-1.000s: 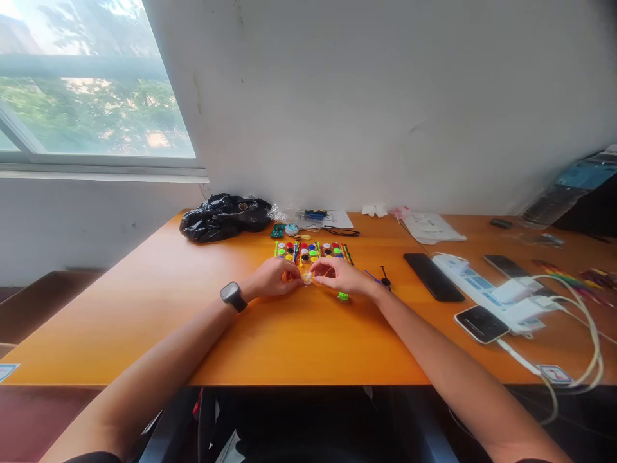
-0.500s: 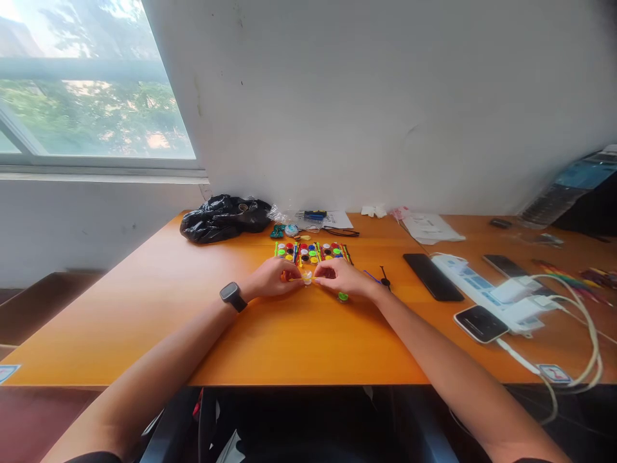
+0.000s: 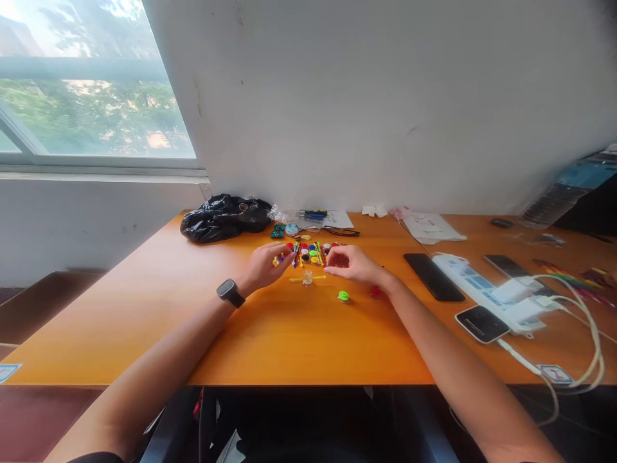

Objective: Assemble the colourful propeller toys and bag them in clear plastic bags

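Note:
A small clear piece (image 3: 307,278) with a yellow strip sticking out on each side lies on the table between my hands, touched by neither. My left hand (image 3: 267,265) is just beyond it to the left, fingers bent and loosely apart, over the left end of the coloured pieces. To the right, my right hand (image 3: 354,265) hovers with thumb and fingers curved apart and nothing visible between them. Rows of small round caps (image 3: 313,254) in several colours, with thin strips among them, lie behind. A green-capped piece (image 3: 343,296) stands nearer me; a red piece (image 3: 376,292) is partly behind my right wrist.
A black plastic bag (image 3: 224,218) lies at the back left, with papers and small packets beside it. On the right are a black phone (image 3: 434,276), a white power strip (image 3: 491,292) with cables, and another phone (image 3: 481,323). A wall stands behind the table.
Both hands have let go of the clear piece and its yellow strip and moved apart, left hand leftward, right hand rightward. The piece now rests on the table, and the red piece has come into view.

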`<state>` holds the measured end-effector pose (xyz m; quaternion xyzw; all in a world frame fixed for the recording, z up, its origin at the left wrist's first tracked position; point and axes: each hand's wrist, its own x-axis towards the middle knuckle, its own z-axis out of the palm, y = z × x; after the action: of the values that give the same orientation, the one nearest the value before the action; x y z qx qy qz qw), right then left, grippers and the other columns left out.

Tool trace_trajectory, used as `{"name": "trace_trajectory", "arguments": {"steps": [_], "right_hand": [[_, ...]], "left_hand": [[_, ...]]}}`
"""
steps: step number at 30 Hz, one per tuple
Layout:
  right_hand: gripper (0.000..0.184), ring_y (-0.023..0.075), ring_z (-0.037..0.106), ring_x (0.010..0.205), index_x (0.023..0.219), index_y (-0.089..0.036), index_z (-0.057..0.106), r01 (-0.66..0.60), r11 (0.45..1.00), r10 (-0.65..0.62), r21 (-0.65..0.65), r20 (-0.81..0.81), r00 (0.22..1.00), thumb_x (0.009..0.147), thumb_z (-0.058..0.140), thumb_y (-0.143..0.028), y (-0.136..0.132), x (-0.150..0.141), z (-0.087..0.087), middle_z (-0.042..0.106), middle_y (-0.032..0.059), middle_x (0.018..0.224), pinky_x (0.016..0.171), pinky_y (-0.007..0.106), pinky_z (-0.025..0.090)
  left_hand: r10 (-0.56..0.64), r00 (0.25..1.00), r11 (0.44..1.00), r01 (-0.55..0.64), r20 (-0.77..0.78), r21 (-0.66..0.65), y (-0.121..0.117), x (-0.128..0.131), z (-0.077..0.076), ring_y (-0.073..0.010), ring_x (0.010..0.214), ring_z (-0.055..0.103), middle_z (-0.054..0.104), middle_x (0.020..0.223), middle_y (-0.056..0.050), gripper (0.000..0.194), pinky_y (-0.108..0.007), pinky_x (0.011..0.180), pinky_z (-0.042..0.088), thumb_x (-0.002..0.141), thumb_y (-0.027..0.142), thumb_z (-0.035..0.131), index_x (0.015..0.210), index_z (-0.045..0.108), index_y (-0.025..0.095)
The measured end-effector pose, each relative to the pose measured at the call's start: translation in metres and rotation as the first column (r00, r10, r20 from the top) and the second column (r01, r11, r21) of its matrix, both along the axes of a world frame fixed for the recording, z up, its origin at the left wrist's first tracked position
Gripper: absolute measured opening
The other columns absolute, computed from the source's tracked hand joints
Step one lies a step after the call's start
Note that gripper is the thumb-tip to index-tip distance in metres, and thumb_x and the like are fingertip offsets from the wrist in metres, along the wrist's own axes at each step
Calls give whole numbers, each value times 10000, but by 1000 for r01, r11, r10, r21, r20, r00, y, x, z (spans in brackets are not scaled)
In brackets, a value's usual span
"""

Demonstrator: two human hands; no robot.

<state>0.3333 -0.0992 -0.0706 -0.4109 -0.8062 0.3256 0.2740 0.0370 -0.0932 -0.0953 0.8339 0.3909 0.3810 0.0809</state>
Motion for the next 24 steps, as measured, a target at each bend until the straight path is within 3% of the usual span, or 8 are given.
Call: {"name": "trace_trajectory", "arguments": {"steps": [4, 8, 11, 16, 21, 24], "right_hand": [[408, 161, 625, 684, 836, -153, 730, -167, 954, 201, -249, 116, 973, 804, 818, -550, -3, 14, 15, 717, 48, 758, 608, 266, 451], [423, 161, 643, 669, 929, -161, 773, -197, 872, 342, -449, 270, 900, 714, 886, -508, -7, 20, 19, 732, 37, 769, 552, 243, 447], [404, 151, 625, 610, 934, -172, 768, -148, 858, 332, -493, 311, 891, 704, 888, -481, -7, 20, 17, 717, 21, 752, 500, 237, 435], [403, 150, 635, 604, 940, -162, 762, -181, 853, 332, -490, 242, 912, 717, 885, -473, -5, 18, 12, 746, 36, 764, 531, 248, 477], [380, 162, 672, 638, 879, -145, 724, -231, 806, 338, -545, 103, 936, 750, 866, -474, -7, 13, 9, 773, 64, 801, 615, 277, 543], [371, 156, 667, 625, 901, -146, 724, -248, 811, 346, -530, 92, 934, 759, 859, -460, -7, 11, 7, 775, 59, 802, 606, 275, 543]], "left_hand": [[171, 985, 985, -171, -6, 3, 16, -11, -10, -211, 913, 674, 742, 1036, -61, 207, -301, 745, 506, 1035, 315, 538, 1108, 712, 229], [192, 976, 981, -194, -105, -1, 28, -23, -23, -265, 1088, 666, 723, 1170, -84, 265, -364, 927, 534, 999, 294, 576, 1230, 691, 236], [182, 966, 982, -189, -183, -22, 33, -27, -27, -298, 1121, 654, 726, 1201, -114, 293, -412, 970, 531, 1008, 303, 553, 1243, 701, 209], [163, 963, 984, -175, -214, -43, 40, -30, -32, -305, 1136, 658, 747, 1253, -125, 359, -433, 1001, 517, 1032, 228, 440, 1253, 718, 178], [174, 961, 981, -187, -217, -42, 46, -34, -35, -295, 1046, 686, 784, 1105, -105, 329, -399, 945, 531, 984, 189, 469, 1099, 777, 197], [201, 954, 975, -216, -221, -46, 47, -35, -35, -291, 1007, 700, 793, 1069, -98, 281, -382, 904, 539, 967, 219, 520, 1034, 793, 213]]}}
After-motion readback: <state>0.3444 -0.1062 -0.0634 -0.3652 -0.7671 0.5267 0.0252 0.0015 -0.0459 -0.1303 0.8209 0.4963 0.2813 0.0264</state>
